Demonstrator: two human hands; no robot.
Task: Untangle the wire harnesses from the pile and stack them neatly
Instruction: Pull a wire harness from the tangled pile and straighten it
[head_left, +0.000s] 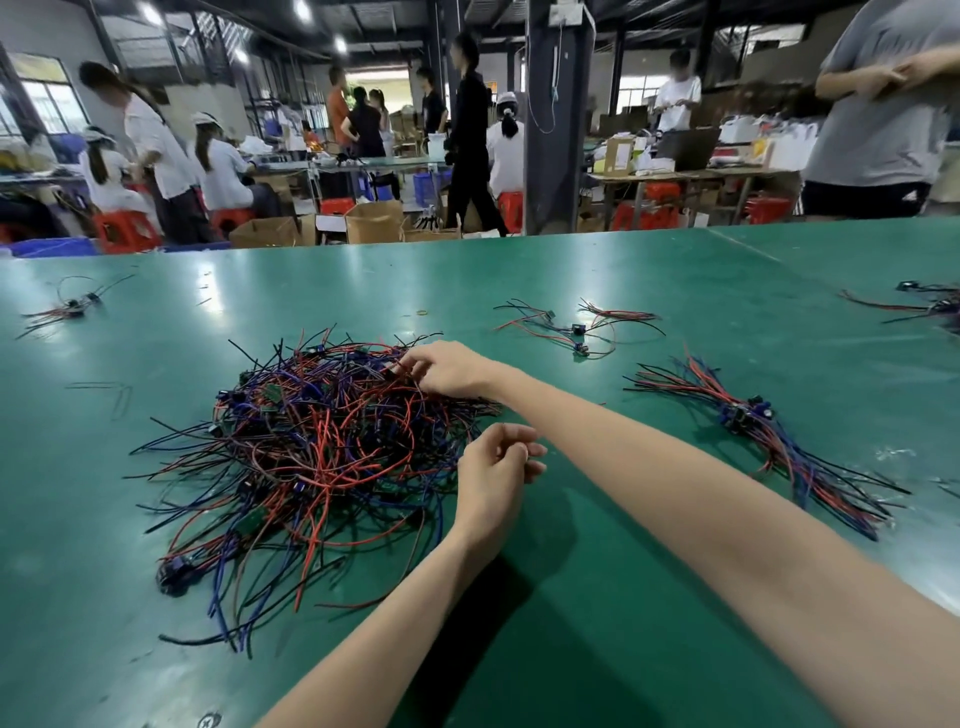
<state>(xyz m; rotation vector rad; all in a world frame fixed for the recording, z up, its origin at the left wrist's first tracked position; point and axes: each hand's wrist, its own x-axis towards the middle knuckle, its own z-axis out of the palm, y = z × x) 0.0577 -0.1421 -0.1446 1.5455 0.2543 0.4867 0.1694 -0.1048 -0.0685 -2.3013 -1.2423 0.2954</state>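
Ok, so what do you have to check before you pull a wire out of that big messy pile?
1. Right hand has a grip: ok, its fingers pinch into the tangled pile near the far side.
2. Left hand steadying the pile: not ok, it sits curled beside the pile's edge, not on top of it.
3. Left hand empty: cannot tell.
4. Pinched wire free of the others: cannot tell, too many wires cross.
5. Neat stack ready for the next one: ok, it lies apart from the pile, to the right on the green table.
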